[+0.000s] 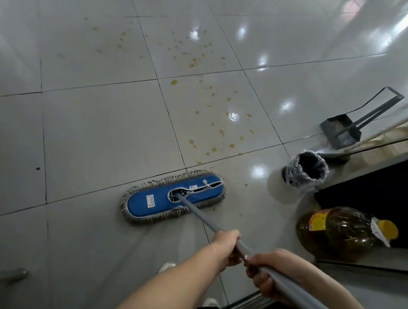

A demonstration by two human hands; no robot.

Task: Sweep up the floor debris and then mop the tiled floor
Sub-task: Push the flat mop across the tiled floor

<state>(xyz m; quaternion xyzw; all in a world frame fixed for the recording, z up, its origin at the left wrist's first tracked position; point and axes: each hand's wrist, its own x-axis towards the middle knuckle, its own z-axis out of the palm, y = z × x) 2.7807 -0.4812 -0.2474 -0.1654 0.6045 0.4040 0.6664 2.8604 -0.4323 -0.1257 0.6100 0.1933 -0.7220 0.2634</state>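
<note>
A flat blue mop head (175, 198) with a grey fringe lies on the pale tiled floor (94, 129) just in front of me. Its grey handle (203, 219) runs back toward the lower right. My left hand (225, 245) grips the handle lower down, and my right hand (268, 273) grips it just behind, higher up the pole. Yellow-brown spots and drips (217, 120) are scattered over the tiles beyond the mop head, reaching to the far tiles (191, 54).
A small bin with a plastic liner (306, 170) stands at the right. Behind it a dark long-handled dustpan (343, 129) and a broom (335, 156) lean by a counter edge. A large bottle of yellow oil (341, 232) lies at the right. My shoes (167, 267) show below.
</note>
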